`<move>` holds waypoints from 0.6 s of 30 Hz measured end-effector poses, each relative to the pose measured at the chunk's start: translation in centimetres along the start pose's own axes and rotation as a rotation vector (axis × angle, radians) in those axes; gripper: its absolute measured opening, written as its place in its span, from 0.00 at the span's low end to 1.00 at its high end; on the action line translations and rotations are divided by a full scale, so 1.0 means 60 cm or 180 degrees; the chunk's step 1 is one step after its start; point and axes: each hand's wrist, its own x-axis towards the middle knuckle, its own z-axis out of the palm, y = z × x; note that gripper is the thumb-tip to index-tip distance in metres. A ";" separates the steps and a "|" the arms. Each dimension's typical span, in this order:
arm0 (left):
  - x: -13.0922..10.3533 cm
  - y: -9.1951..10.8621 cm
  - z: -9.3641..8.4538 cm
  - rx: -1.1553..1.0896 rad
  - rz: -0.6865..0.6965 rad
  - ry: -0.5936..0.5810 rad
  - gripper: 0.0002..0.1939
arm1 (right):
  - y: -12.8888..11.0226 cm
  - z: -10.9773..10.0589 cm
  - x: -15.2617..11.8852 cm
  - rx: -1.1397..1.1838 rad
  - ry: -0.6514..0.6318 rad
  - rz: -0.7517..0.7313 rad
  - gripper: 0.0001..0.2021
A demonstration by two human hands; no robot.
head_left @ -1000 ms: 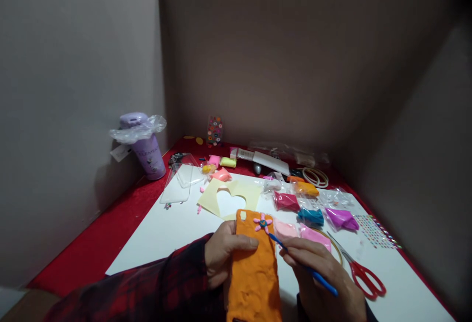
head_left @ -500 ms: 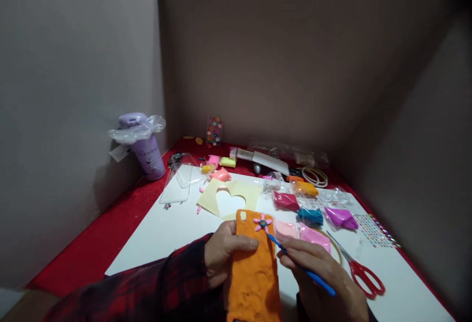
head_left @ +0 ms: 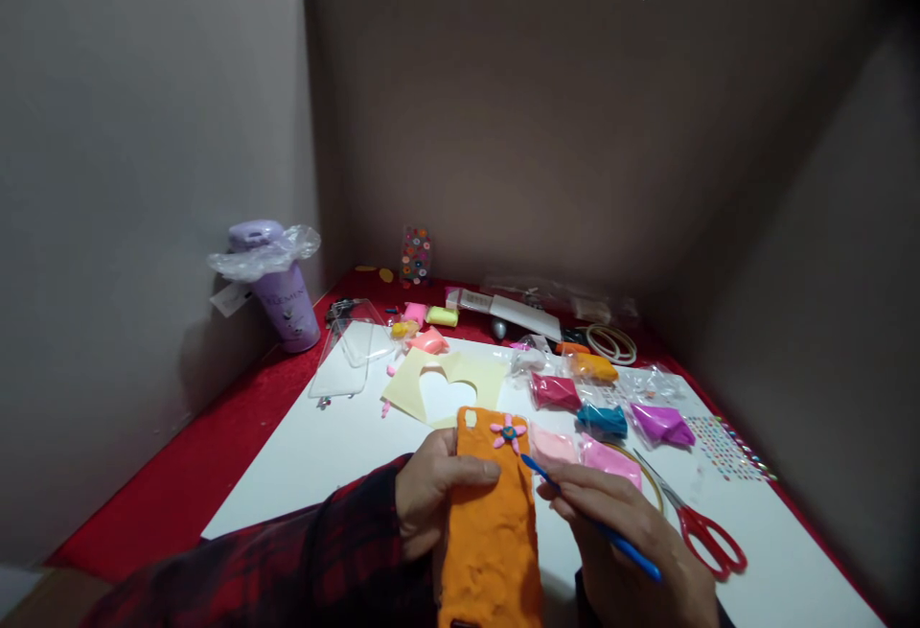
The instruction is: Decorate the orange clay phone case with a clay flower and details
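Observation:
My left hand (head_left: pixel 435 486) grips the left edge of a phone case (head_left: pixel 490 523) covered with lumpy orange clay, its thumb lying across the front. Near the case's top right sits a pink clay flower (head_left: pixel 509 433) with a blue centre. Beside the upper left corner is a pale camera cutout. A blue modelling tool (head_left: pixel 600 527) is pinched in my right hand (head_left: pixel 639 537). Its tip lies at the case's right edge, just below the flower; whether it touches the clay I cannot tell. The case's bottom end runs out of view.
Scissors (head_left: pixel 708 532) with red handles lie at the right, near packets of purple clay (head_left: pixel 661 424) and blue clay (head_left: pixel 602 420). A yellow paper with a heart cutout (head_left: pixel 406 386) lies ahead. Clear cases (head_left: pixel 341 369) and a purple tumbler (head_left: pixel 287 307) stand left.
The modelling tool's tip has drawn slightly away from the flower's lower petal. The phone case has shifted a little left in view, along with the whole scene.

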 end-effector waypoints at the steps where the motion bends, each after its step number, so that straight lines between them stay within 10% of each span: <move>1: 0.000 0.000 0.000 0.0005 0.0002 0.0025 0.15 | 0.000 0.001 -0.002 -0.0002 -0.0005 0.0048 0.05; 18: -0.005 0.003 0.006 -0.0110 0.0005 -0.0027 0.15 | -0.015 0.007 -0.002 0.0369 0.0226 0.0122 0.07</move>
